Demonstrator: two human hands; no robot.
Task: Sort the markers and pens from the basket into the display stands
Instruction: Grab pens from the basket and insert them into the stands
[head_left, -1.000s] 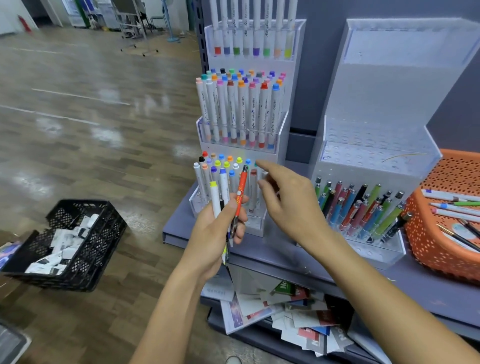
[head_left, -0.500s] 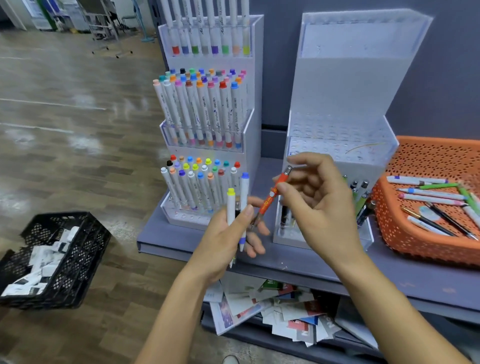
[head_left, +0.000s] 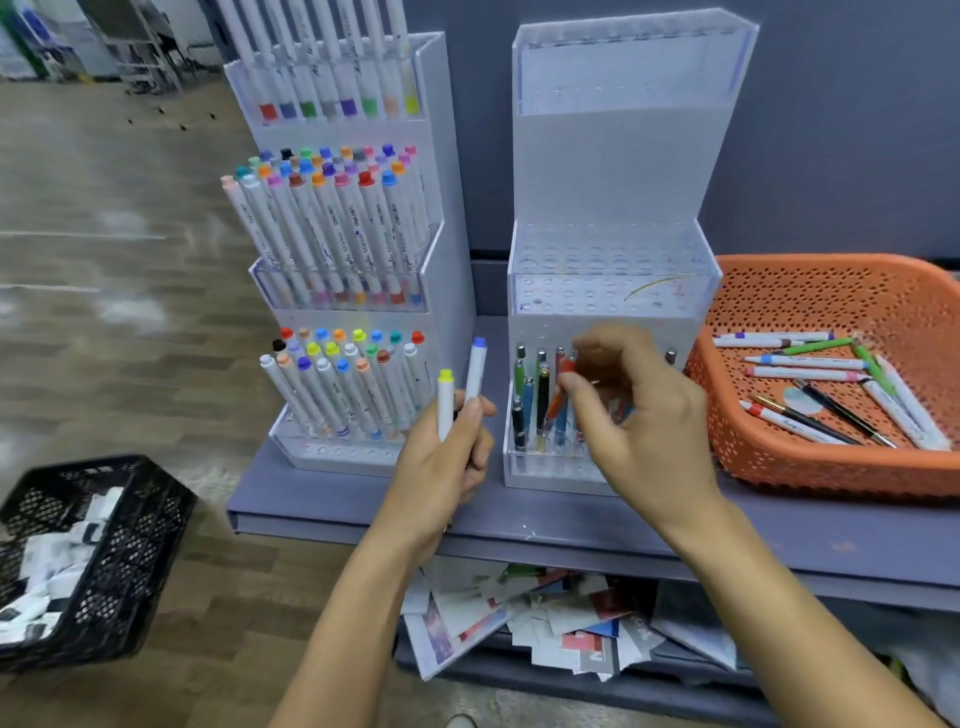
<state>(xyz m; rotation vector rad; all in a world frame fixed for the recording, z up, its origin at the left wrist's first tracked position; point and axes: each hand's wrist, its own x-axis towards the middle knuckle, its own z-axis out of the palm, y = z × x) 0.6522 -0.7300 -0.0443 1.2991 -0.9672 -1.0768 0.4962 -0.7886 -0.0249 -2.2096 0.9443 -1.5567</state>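
My left hand (head_left: 444, 467) grips two white markers upright, one with a yellow cap (head_left: 445, 400) and one with a blue cap (head_left: 475, 371), in front of the marker stand (head_left: 363, 270). My right hand (head_left: 631, 410) pinches an orange pen (head_left: 561, 387) and holds it slanted over the lowest tier of the clear pen stand (head_left: 613, 280), among several pens standing there. The orange basket (head_left: 831, 467) sits to the right with several markers and pens lying in it.
Both stands and the basket rest on a grey shelf (head_left: 571, 514). Loose papers are piled on the shelf below (head_left: 550, 618). A black crate (head_left: 88, 551) with white items stands on the wooden floor at left. The pen stand's upper tiers hold nothing.
My right hand took the orange pen from my left hand and carried it right and down into the pen stand's lowest tier. The left hand keeps the two markers.
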